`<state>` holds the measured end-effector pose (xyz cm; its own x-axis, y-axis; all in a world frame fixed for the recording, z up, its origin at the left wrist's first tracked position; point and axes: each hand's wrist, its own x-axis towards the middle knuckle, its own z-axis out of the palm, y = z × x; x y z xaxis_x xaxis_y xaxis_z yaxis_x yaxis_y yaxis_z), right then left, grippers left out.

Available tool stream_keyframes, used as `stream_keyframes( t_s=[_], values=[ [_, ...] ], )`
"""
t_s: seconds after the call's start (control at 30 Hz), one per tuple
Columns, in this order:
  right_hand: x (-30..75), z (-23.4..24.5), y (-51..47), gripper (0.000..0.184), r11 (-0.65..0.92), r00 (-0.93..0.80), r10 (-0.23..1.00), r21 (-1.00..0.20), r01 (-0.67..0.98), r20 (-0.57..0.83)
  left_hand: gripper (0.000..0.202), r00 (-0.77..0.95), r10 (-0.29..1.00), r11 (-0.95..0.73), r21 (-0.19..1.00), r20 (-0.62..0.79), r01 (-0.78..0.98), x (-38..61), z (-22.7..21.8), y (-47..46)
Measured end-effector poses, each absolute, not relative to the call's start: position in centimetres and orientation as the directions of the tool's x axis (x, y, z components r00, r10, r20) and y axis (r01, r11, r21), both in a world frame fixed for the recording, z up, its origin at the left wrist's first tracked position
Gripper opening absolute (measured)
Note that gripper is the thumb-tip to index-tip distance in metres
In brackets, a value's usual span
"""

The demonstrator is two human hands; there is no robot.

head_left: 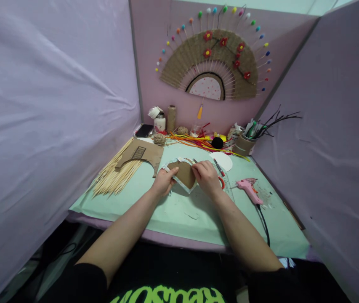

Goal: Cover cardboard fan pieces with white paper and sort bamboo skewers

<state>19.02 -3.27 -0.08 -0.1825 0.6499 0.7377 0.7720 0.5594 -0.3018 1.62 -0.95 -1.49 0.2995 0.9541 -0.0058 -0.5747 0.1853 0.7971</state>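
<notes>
My left hand (pixel 164 182) grips the left corner of a brown cardboard half-circle (pixel 184 174), its thumb lying on the brown face. Pale, whitish paper is folded over the rim of this piece, and its straight edge is turned down toward me. At the right side, my right hand (pixel 207 176) is closed, with thumb and fingertips pinched at the rim; the exact spot under the fingers is hidden. Scissors with a red handle (pixel 221 182) lie partly hidden behind my right hand. Close by are a pen (pixel 219 167) and a white paper half-circle (pixel 223 160).
Wooden sticks (pixel 111 179) lie at left under a cut cardboard piece (pixel 144 153). A pink glue gun (pixel 250 190) with a black cord rests at right. Colourful pipe cleaners (pixel 195 142), twine balls (pixel 159 139) and a tool pot (pixel 244 145) line the back. A decorated fan (pixel 214 54) hangs above.
</notes>
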Motion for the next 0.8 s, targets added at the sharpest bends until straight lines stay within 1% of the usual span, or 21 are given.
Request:
stream_keyframes(
  t_s=[0.03, 0.1, 0.13, 0.17, 0.2, 0.23, 0.3, 0.33, 0.4, 0.47, 0.53, 0.6, 0.7, 0.77, 0.8],
  values=[
    [19.1, 0.2, -3.4, 0.023, 0.577, -0.148, 0.659, -0.369, 0.729, 0.737, 0.04, 0.302, 0.953, 0.189, 0.796, -0.008, -0.576, 1.6, -1.4, -1.0],
    [19.5, 0.6, -3.4, 0.026, 0.572, 0.009, 0.708, -0.58, 0.58, 0.707, 0.039, 0.312, 0.95, 0.203, 0.794, -0.017, -0.574, 1.4, -1.2, -1.1],
    [19.8, 0.8, -3.3, 0.029, 0.54, 0.11, 0.749, -0.699, 0.469, 0.653, 0.038, 0.328, 0.944, 0.217, 0.793, -0.023, -0.57, 1.4, -1.1, -1.1],
    [20.0, 1.0, -3.2, 0.033, 0.487, 0.191, 0.801, -0.804, 0.342, 0.567, 0.037, 0.351, 0.936, 0.237, 0.791, -0.03, -0.564, 1.3, -1.0, -1.1],
    [20.2, 1.0, -3.1, 0.036, 0.414, 0.229, 0.859, -0.884, 0.215, 0.458, 0.037, 0.38, 0.924, 0.258, 0.789, -0.033, -0.558, 1.2, -1.0, -1.2],
    [20.3, 1.0, -3.0, 0.039, 0.324, 0.215, 0.915, -0.94, 0.109, 0.341, 0.038, 0.412, 0.911, 0.277, 0.786, -0.032, -0.552, 1.1, -0.9, -1.2],
    [20.3, 0.8, -2.8, 0.041, 0.14, 0.107, 0.985, -0.99, -0.01, 0.138, 0.04, 0.457, 0.889, 0.3, 0.781, -0.021, -0.548, 1.0, -0.8, -1.3],
    [20.1, 0.6, -2.7, 0.041, 0.07, 0.06, 0.996, -0.997, -0.037, 0.067, 0.041, 0.468, 0.884, 0.302, 0.78, -0.014, -0.548, 1.0, -0.7, -1.3],
    [19.7, 0.1, -2.7, 0.04, 0.004, 0.028, 1.0, -0.997, -0.071, 0.002, 0.043, 0.474, 0.881, 0.298, 0.78, -0.002, -0.55, 0.9, -0.7, -1.4],
    [19.2, -0.2, -2.8, 0.039, 0.024, 0.057, 0.998, -0.996, -0.081, 0.02, 0.041, 0.463, 0.887, 0.287, 0.783, 0.001, -0.552, 1.0, -0.7, -1.4],
    [19.0, -0.3, -2.9, 0.037, 0.102, 0.121, 0.988, -0.995, -0.017, 0.099, 0.04, 0.441, 0.898, 0.272, 0.785, 0.001, -0.557, 1.1, -0.8, -1.4],
    [19.0, -0.2, -3.1, 0.033, 0.198, 0.179, 0.959, -0.971, 0.133, 0.22, 0.039, 0.423, 0.906, 0.265, 0.786, -0.005, -0.559, 1.2, -0.9, -1.4],
    [19.0, 0.0, -3.5, 0.027, 0.32, 0.179, 0.897, -0.873, 0.369, 0.404, 0.037, 0.414, 0.91, 0.269, 0.783, -0.017, -0.56, 1.3, -1.2, -1.3],
    [19.0, 0.2, -3.7, 0.025, 0.378, 0.158, 0.857, -0.806, 0.455, 0.491, 0.036, 0.407, 0.913, 0.27, 0.785, -0.025, -0.557, 1.3, -1.3, -1.2],
    [19.0, 0.2, -3.7, 0.025, 0.389, 0.154, 0.848, -0.792, 0.47, 0.508, 0.036, 0.405, 0.914, 0.27, 0.788, -0.028, -0.554, 1.3, -1.3, -1.2]
  ],
)
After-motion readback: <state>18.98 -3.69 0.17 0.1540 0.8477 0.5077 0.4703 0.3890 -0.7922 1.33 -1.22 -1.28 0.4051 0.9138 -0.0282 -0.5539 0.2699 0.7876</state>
